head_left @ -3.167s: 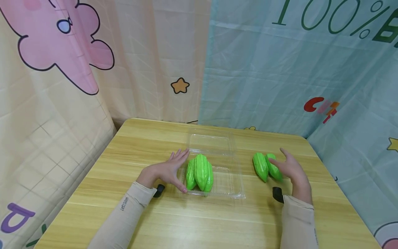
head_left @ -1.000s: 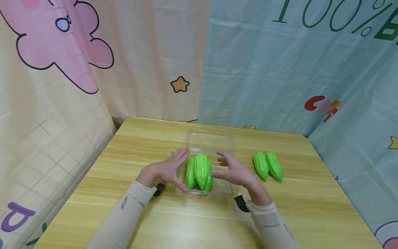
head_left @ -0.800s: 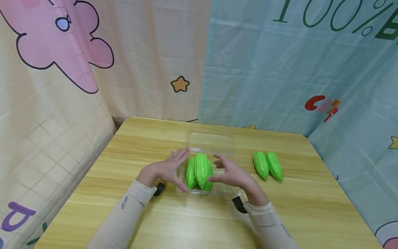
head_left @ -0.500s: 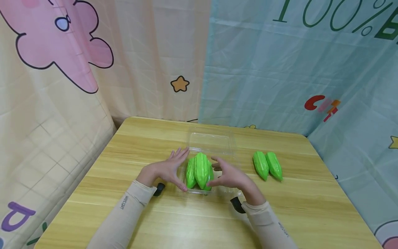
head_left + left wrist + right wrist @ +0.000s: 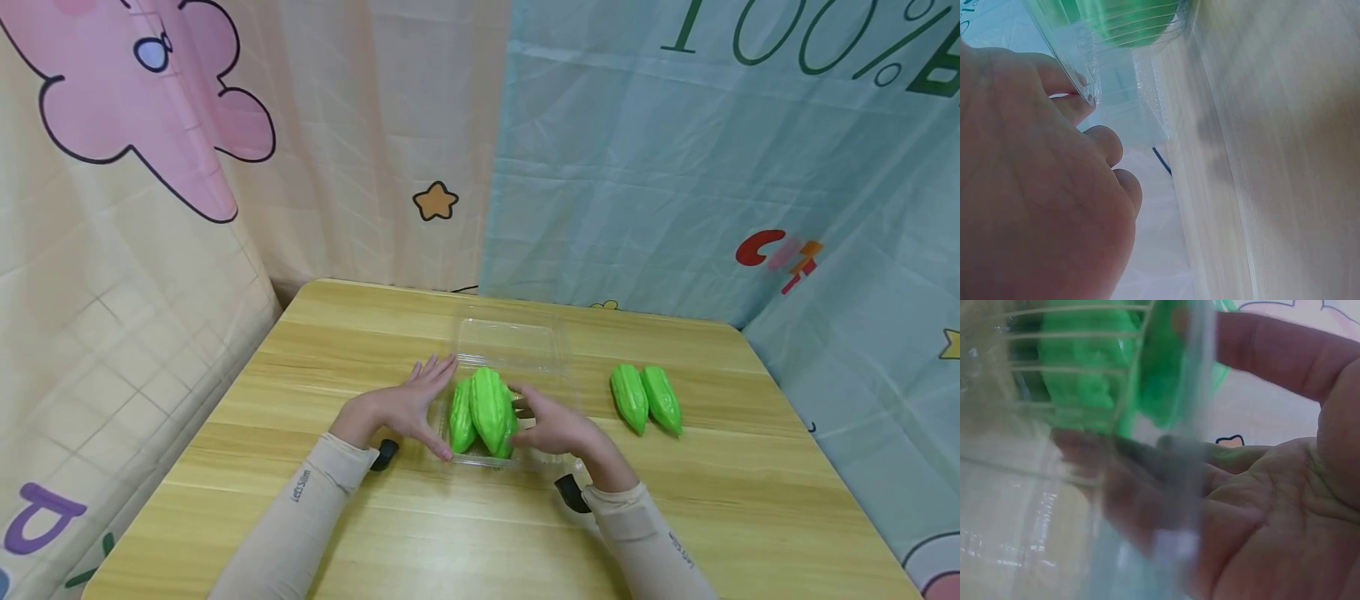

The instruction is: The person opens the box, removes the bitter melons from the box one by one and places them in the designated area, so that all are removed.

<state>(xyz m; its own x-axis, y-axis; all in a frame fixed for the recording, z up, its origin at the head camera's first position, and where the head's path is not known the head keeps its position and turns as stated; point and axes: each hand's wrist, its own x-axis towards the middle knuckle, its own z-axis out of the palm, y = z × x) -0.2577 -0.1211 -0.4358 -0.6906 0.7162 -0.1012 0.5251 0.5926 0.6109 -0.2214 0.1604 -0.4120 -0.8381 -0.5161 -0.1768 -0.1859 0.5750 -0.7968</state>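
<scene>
A clear plastic box (image 5: 480,462) lies unfolded on the table, its base towards me. In the left part of the base sit green, ridged bitter melons: one on the left (image 5: 461,421), another on top (image 5: 489,408), and a partly hidden one (image 5: 512,423) at the right. My left hand (image 5: 405,410), fingers spread, rests along the box's left side; the left wrist view shows fingers (image 5: 1075,106) at the rim. My right hand (image 5: 558,427) reaches over the base and holds the right-hand melon between thumb and fingers. Through the blurred plastic wall, the right wrist view shows green melon (image 5: 1085,362).
Two more bitter melons (image 5: 628,398) lie side by side on the wooden table (image 5: 480,533), right of the box. The lid (image 5: 510,335) lies flat behind the base. Printed curtains (image 5: 375,150) hang behind and beside the table.
My right hand came from the two melons on the right to the box and closed in on the right-hand melon. The piled melons have shifted slightly right. My left hand has stayed put.
</scene>
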